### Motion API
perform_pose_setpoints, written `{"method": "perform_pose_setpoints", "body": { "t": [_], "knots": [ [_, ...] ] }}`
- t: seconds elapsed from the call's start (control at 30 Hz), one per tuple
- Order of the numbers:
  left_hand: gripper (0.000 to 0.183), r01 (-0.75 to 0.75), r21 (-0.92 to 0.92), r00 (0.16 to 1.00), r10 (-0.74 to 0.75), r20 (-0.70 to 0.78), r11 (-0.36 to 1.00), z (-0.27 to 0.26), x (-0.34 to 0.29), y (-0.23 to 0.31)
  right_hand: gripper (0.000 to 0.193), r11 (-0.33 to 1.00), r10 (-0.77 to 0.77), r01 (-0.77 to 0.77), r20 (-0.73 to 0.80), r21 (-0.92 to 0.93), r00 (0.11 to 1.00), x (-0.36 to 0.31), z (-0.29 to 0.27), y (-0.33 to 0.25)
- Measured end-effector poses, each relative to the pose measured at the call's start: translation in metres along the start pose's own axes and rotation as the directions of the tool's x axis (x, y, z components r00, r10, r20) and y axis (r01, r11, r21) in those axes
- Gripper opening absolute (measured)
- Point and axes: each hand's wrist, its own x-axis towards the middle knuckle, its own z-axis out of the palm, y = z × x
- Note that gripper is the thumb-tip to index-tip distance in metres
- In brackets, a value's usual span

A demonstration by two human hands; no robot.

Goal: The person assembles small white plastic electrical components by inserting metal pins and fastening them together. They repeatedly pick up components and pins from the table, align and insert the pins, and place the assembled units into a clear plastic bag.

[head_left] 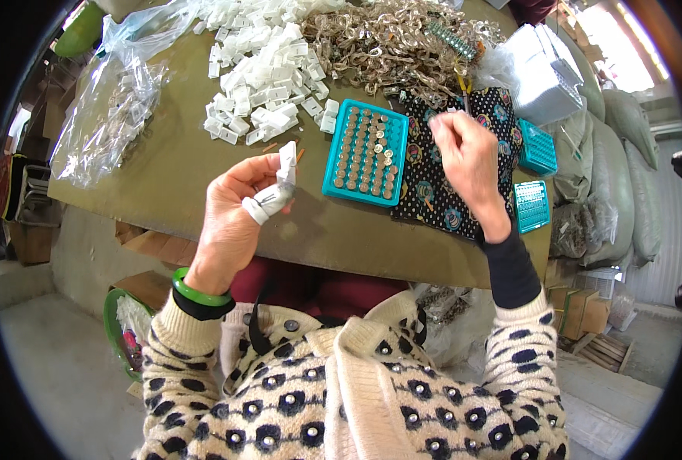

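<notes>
My left hand point(235, 203) is pinched round a small white rectangular plastic piece point(287, 162), held upright over the near part of the table. A white wrap with a dark mark point(267, 201) covers that thumb. My right hand point(467, 157) is closed above a dark patterned cloth point(433, 188); what its fingers hold, if anything, does not show. Between the hands lies a teal tray point(327, 184) with rows of small round metal pieces point(365, 153). A few of these sit loose and brighter on the tray's right side.
A large heap of white plastic pieces point(268, 77) covers the back of the table, beside a pile of clear strap-like parts point(387, 38). Plastic bags point(115, 115) lie at the left. Two smaller teal trays point(531, 207) and a white box point(544, 73) stand at the right.
</notes>
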Motion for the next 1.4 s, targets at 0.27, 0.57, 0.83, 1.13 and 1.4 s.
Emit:
{"method": "perform_pose_setpoints", "body": {
  "t": [0.27, 0.57, 0.83, 1.13, 1.4],
  "knots": [
    [0.028, -0.016, -0.164, 0.997, 0.004, -0.076, 0.986, 0.018, 0.006, -0.028, 0.012, 0.951, -0.172, 0.211, 0.18, -0.228, 0.969, 0.043, 0.034, 0.063],
    [0.028, 0.023, -0.193, 0.996, -0.04, -0.081, 0.981, 0.018, 0.011, -0.032, 0.015, 0.814, 0.278, -0.276, 0.074, 0.512, 0.958, 0.074, 0.011, 0.075],
    [0.035, 0.064, -0.268, 0.997, -0.075, -0.032, 0.961, 0.021, 0.013, -0.029, 0.017, 0.096, 0.431, -0.402, 0.327, 0.91, 0.841, 0.097, 0.006, 0.081],
    [0.035, 0.118, -0.279, 0.99, -0.092, 0.105, 0.953, 0.031, 0.026, -0.002, 0.02, -0.274, 0.178, -0.302, 0.357, 0.913, 0.917, 0.054, 0.028, 0.012],
    [0.042, 0.076, -0.349, 0.982, -0.01, 0.187, 0.934, 0.048, 0.037, 0.021, 0.009, -0.411, 0.298, -0.364, 0.501, 0.836, 0.813, 0.022, 0.031, -0.054]
  ]
}}
